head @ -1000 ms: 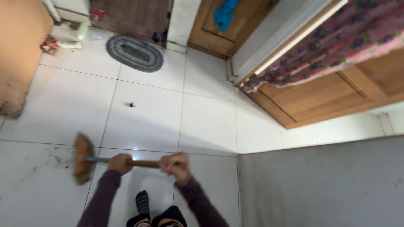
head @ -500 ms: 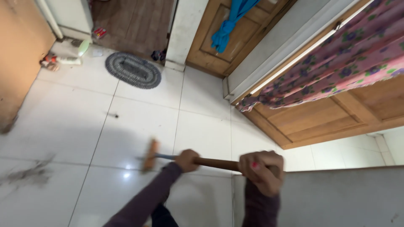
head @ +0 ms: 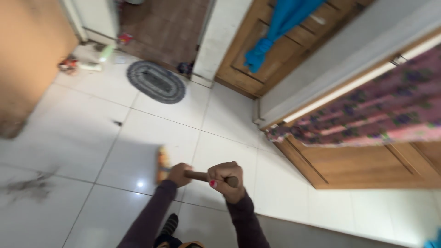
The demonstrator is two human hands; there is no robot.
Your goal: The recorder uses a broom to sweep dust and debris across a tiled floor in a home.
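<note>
Your right hand is wrapped tight around the top end of the brown broom handle; your left hand grips the same stick a bit lower down, just beside the right one; the broom head looks blurry and sits on the white tile floor right in front of your left hand; a smudge of dirt lies on the tiles well off to the left; a small oval grey mat lies farther away, near a wooden door with a blue cloth hanging on it.
</note>
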